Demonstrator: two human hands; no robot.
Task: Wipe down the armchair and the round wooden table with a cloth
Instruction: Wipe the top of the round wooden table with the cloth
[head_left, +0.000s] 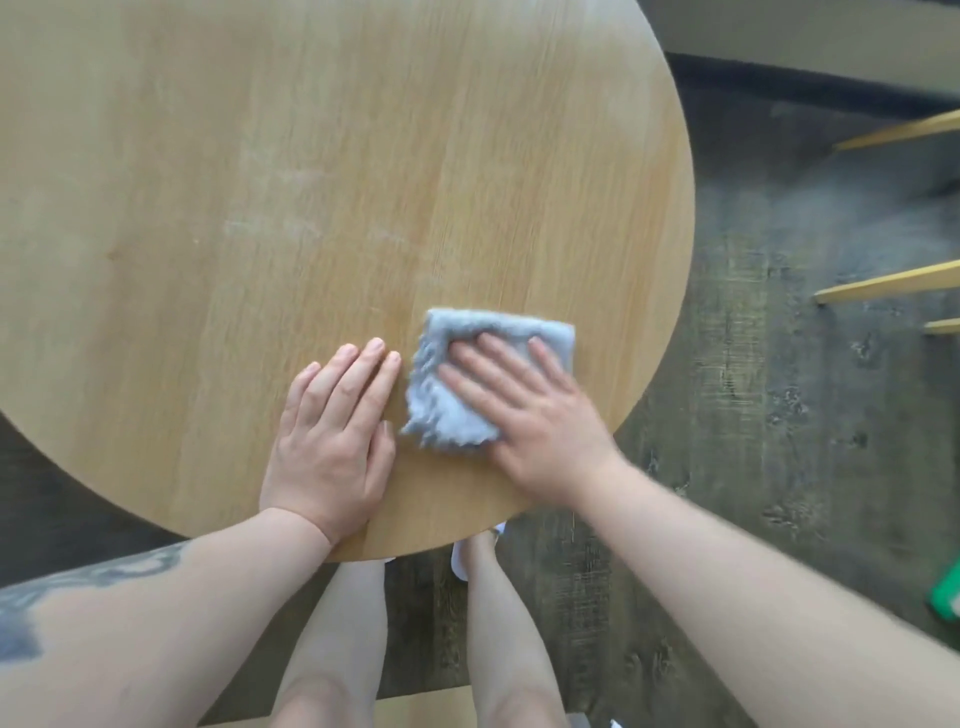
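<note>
The round wooden table (260, 182) fills most of the view, seen from above. A folded grey-blue fluffy cloth (441, 379) lies on it near the front right edge. My right hand (530, 415) presses flat on the cloth, fingers spread over it. My left hand (332, 436) rests flat on the bare wood just left of the cloth, fingers together, holding nothing. The armchair is out of view.
Dark worn plank floor (779, 364) surrounds the table. Light wooden legs or slats (893, 283) stick in from the right. A green object (945, 597) shows at the right edge. My bare legs (337, 649) stand below the table's near edge.
</note>
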